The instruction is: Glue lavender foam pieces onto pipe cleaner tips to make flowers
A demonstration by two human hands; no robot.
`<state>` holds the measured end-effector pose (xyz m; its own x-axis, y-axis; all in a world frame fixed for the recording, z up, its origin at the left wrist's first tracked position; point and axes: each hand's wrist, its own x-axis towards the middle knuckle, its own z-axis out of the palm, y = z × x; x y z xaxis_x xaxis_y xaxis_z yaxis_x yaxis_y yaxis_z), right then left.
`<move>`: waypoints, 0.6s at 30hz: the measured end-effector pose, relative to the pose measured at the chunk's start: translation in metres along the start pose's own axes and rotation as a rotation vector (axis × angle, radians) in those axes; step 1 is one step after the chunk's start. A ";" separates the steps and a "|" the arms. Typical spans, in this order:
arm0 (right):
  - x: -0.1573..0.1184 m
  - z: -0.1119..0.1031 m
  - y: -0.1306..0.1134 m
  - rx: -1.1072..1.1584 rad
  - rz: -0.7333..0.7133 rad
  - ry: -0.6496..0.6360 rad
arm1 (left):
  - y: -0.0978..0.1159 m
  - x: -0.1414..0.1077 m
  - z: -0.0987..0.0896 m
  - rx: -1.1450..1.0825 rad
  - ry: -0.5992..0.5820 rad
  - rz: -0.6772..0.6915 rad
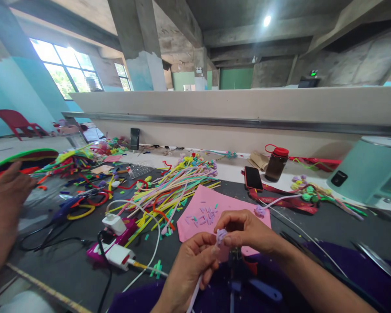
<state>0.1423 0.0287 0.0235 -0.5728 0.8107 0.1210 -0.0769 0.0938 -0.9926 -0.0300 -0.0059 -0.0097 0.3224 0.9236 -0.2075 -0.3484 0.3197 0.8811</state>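
Note:
My left hand (195,261) is closed around a lavender pipe-cleaner flower (220,237), its pale stem running down below the palm. On the flower's head, the fingertips of my right hand (244,230) pinch from the other side. Both hands are over the near edge of a pink sheet (195,208), where short lavender cut pieces (205,216) lie scattered. Right of my right hand, another lavender flower (260,211) lies on its white stem. Below the hands, a blue-handled tool (265,290) rests on dark purple cloth.
Another person's hand (9,195) reaches in at left, near a green-rimmed basket (26,158). Pipe cleaners (169,187) are heaped mid-table. A purple power strip (127,234) with chargers and a blue glue gun (63,211) lie left. Phone (253,178), bottle (276,164) and teal appliance (368,169) stand right.

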 end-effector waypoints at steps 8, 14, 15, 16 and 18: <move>0.004 -0.002 0.006 0.072 0.043 0.128 | 0.005 0.001 -0.002 -0.155 -0.021 -0.041; 0.008 0.013 0.017 0.084 0.183 0.140 | 0.005 0.003 -0.005 -0.351 -0.027 -0.044; 0.007 0.016 0.018 0.083 0.182 0.132 | 0.005 0.003 -0.005 -0.368 -0.035 -0.043; 0.007 0.019 0.019 0.082 0.177 0.130 | 0.005 0.003 -0.005 -0.378 -0.044 -0.043; 0.007 0.021 0.020 0.085 0.168 0.141 | 0.005 0.002 -0.004 -0.393 -0.056 -0.039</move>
<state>0.1199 0.0243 0.0045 -0.4640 0.8842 -0.0539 -0.0626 -0.0934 -0.9937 -0.0351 -0.0010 -0.0072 0.3855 0.8996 -0.2049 -0.6419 0.4211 0.6408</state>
